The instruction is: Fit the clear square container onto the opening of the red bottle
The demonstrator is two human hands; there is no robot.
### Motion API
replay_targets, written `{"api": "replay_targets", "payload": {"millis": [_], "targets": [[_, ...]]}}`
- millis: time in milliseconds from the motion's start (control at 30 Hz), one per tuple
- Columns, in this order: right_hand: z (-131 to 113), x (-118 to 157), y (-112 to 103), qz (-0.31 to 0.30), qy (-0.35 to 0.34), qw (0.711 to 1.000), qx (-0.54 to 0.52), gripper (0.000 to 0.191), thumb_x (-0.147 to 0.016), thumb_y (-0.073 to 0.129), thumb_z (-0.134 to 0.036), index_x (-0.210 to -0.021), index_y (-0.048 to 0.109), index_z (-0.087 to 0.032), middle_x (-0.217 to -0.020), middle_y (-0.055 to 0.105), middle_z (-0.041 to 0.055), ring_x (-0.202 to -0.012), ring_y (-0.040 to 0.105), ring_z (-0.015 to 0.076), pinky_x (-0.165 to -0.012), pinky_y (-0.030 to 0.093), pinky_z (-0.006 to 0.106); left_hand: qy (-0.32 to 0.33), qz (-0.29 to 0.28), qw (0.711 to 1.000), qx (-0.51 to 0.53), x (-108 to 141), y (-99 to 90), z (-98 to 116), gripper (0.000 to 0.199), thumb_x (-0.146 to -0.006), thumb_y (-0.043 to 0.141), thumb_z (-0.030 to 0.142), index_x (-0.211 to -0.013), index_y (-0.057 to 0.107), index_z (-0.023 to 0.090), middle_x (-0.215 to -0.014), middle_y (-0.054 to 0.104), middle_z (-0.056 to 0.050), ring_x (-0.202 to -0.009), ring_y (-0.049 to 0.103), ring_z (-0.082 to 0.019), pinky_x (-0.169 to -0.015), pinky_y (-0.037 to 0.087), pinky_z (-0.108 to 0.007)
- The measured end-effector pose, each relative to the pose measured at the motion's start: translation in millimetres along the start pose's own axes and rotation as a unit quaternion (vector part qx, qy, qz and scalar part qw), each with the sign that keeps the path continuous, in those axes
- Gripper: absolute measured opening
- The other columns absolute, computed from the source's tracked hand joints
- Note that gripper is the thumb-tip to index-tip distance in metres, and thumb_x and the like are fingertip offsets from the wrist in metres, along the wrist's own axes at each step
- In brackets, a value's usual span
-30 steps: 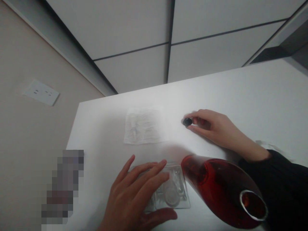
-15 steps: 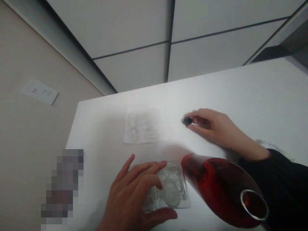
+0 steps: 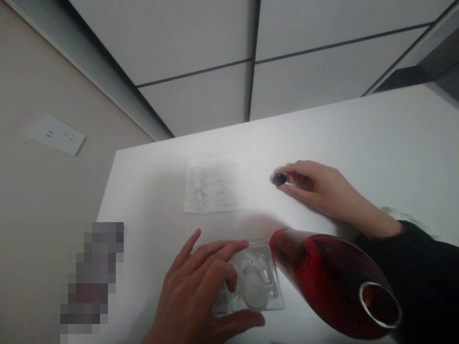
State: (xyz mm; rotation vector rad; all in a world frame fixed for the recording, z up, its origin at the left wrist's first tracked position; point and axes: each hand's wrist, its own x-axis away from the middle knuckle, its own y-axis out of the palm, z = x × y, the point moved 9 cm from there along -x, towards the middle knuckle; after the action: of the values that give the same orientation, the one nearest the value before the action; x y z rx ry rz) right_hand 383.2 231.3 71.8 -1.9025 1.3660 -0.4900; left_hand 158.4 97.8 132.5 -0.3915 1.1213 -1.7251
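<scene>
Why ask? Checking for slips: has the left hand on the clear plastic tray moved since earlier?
Yes: the left hand has curled its fingers back toward the wrist, uncovering more of the clear plastic tray.

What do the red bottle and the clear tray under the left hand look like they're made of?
The red bottle looks like glossy tinted glass, judging by its shine and see-through red wall. The clear tray looks like thin transparent moulded plastic, though the look leaves that open.
</scene>
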Motion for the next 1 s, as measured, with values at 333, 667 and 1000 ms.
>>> {"api": "replay_targets", "payload": {"millis": [333, 667, 1000], "targets": [[-0.4, -0.5, -0.7, -0.001, 0.002, 1.000, 0.004, 0.030, -0.094, 0.063, -0.042, -0.114, 0.074, -0.023, -0.084, 0.068, 0.0040, -0.070, 0.060, 0.0213, -0.067, 0.046, 0.035, -0.006, -0.021, 1.000, -0.007, 3.8, 5.4, -2.9, 0.041, -0.095, 0.068, 0.066, -0.092, 0.061, 0.025, -0.124, 0.081, -0.008, -0.110, 0.078, -0.026, -0.123, 0.043, -0.054], [-0.1, -0.4, -0.4, 0.000, -0.004, 1.000, 0.010, 0.027, -0.095, 0.063, -0.041, -0.113, 0.074, -0.025, -0.085, 0.069, 0.0038, -0.071, 0.060, 0.0210, -0.066, 0.047, 0.035, 0.081, -0.013, 0.994, -0.067, -2.1, -9.7, 10.9, 0.042, -0.103, 0.060, 0.060, -0.125, 0.068, 0.025, -0.137, 0.075, -0.007, -0.131, 0.068, -0.025, -0.134, 0.021, -0.042], [0.6, -0.2, 0.3, -0.002, 0.001, 1.000, 0.004, 0.027, -0.095, 0.063, -0.042, -0.113, 0.073, -0.025, -0.085, 0.069, 0.0034, -0.071, 0.060, 0.0211, -0.068, 0.046, 0.035, -0.018, 0.020, 1.000, 0.001, -11.8, -16.7, 12.2, 0.016, -0.097, 0.071, 0.041, -0.106, 0.071, 0.028, -0.117, 0.079, -0.004, -0.116, 0.075, -0.027, -0.127, 0.038, -0.053]]}}
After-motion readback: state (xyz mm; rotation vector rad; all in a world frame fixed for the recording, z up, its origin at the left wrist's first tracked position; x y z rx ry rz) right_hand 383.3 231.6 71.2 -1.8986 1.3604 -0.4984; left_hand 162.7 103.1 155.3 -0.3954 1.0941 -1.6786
